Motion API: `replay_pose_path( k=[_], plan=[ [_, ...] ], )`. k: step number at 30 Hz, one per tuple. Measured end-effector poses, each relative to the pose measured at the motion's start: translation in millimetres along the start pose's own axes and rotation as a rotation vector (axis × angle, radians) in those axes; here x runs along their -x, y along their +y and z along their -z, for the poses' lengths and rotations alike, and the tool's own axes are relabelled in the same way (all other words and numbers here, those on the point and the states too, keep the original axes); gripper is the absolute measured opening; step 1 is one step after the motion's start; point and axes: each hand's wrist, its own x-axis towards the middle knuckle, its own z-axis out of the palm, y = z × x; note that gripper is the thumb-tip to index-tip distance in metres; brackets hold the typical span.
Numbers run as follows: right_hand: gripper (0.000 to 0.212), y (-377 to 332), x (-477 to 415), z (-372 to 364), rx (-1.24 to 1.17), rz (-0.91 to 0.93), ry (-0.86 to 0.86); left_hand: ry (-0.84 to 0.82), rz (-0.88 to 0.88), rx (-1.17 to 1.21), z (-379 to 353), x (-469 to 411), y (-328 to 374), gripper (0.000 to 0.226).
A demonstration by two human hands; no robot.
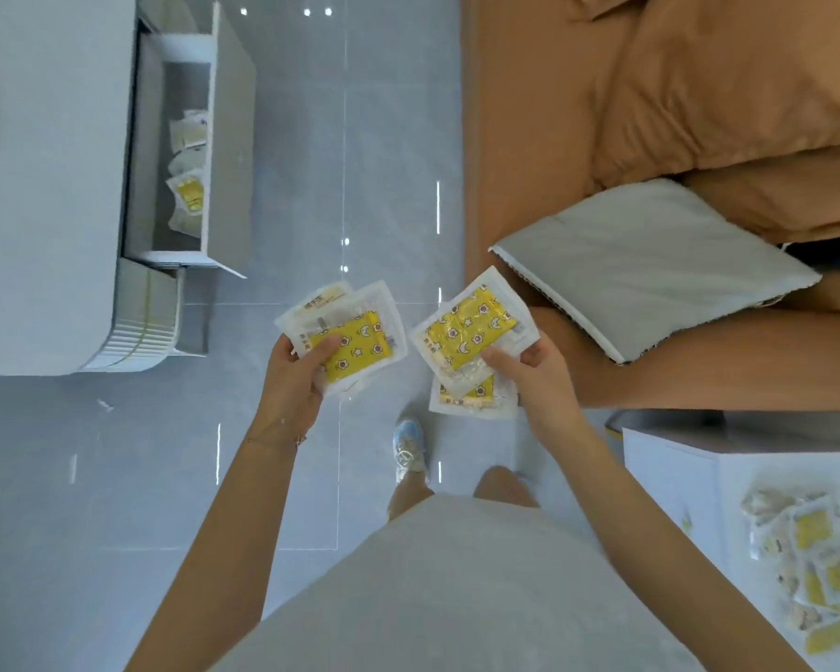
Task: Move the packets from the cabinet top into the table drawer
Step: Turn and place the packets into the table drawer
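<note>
A small stack of packets (355, 339) is gripped in the left hand (294, 366), another stack (474, 332) in the right hand (534, 368); both should be carried level to the open drawer (180, 157) at ten o'clock and laid flat beside those already inside; more packets (815, 569) remain on the cabinet top (675, 482) at four o'clock.

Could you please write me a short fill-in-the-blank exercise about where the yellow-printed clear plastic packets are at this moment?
1. Each hand, the left hand and the right hand, holds a bunch of yellow-printed clear plastic ____.
2. The white table drawer stands ____, with packets already inside.
3. More packets lie on the white cabinet top, on the person's ____ side.
4. The grey cushion rests on the ____ bed.

Missing words: packets; open; right; orange
</note>
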Motion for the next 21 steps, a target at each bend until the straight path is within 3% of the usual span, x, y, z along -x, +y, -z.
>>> replay_pose_path(
  k=[4,8,15,21],
  plan=[
    [0.033,-15,-25,-57,-0.003,-0.045,-0.061,-0.004,-0.039,0.055,43,-26,28,0.048],
    [0.038,-38,-56,-95,-0.002,-0.036,-0.113,0.031,-0.046,0.106,63,-53,47,0.05],
    [0.045,-96,-138,-148,0.132,-0.026,-0.131,0.1,-0.077,0.239,65,-115,99,0.046],
    [0.031,-164,-202,-204,0.218,-0.044,-0.207,0.18,-0.113,0.35,59,-174,156,0.036]
  ],
)
